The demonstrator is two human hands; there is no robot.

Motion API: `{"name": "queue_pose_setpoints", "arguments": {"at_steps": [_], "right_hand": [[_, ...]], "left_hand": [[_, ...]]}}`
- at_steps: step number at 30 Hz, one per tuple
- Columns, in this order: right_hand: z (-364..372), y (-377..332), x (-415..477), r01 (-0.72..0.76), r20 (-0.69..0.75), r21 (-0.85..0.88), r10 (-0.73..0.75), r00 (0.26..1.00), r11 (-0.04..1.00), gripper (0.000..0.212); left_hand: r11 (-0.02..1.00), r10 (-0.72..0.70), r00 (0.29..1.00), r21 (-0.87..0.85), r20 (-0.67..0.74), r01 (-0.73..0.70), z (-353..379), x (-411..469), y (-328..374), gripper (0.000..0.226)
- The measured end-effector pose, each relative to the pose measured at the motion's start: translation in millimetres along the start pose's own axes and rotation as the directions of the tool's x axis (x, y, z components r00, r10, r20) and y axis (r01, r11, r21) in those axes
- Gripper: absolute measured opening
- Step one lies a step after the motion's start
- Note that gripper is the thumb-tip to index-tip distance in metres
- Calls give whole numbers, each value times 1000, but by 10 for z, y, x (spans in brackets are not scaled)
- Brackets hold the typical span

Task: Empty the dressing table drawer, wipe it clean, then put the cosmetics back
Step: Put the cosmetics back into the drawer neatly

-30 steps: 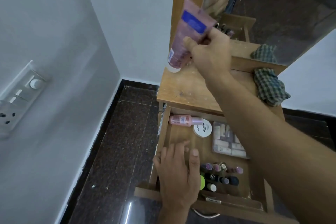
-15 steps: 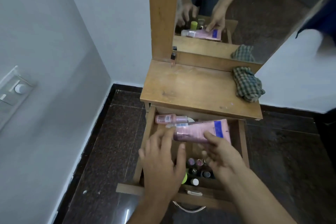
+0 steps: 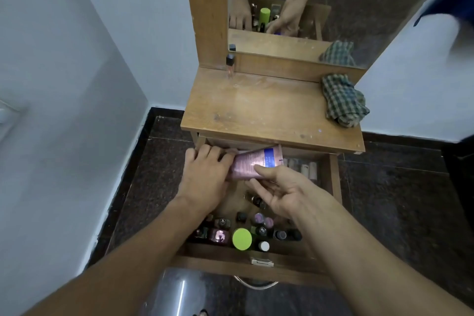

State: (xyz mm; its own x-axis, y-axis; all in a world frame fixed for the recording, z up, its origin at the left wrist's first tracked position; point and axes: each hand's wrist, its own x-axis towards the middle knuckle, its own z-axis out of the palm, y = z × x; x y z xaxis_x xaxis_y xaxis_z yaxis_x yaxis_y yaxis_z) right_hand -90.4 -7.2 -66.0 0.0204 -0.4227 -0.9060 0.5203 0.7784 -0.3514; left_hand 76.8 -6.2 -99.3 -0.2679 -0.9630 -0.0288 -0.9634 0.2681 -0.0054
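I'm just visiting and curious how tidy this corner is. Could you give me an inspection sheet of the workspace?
Surface: scuffed wooden dressing table top, its wooden drawer open below.
Job's things: pink plastic tube with blue label over the drawer's back; small nail polish bottles and round green lid at its front; crumpled green checked cloth on the top.
Clutter: small black-capped glass bottle standing by the mirror frame.
Hands: right hand pinches the tube; left hand lies against its left end, fingers extended.
Cables: nothing seen.
Surroundings: mirror, white walls, dark stone floor.

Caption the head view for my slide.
Right hand holds a pink tube at the back of the open drawer, left hand touching it; checked cloth on tabletop.
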Motion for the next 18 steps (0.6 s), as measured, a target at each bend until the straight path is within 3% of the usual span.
{"name": "queue_pose_setpoints", "arguments": {"at_steps": [6,8,11,13,16,18], "right_hand": [[-140,-96,45,7,-82,-177,-21,996,984,21],[-211,-165,61,63,-114,-304,-102,988,951,13],[-323,-242,176,175,-161,-480,-283,946,860,23],[-359,-254,227,198,-160,-653,-388,907,731,26],[-399,-243,221,147,-102,-908,-548,830,392,15],[-424,-216,151,140,-2,-980,-706,708,143,6]], "left_hand": [[993,109,992,27,65,-111,52,43,-91,67],[992,120,990,27,79,-122,58,45,-103,64],[989,140,987,31,78,-143,72,60,-118,60],[988,150,986,23,67,-152,73,69,-116,59],[986,164,983,17,79,-166,91,65,-110,62],[985,168,983,24,77,-170,103,52,-110,65]]}}
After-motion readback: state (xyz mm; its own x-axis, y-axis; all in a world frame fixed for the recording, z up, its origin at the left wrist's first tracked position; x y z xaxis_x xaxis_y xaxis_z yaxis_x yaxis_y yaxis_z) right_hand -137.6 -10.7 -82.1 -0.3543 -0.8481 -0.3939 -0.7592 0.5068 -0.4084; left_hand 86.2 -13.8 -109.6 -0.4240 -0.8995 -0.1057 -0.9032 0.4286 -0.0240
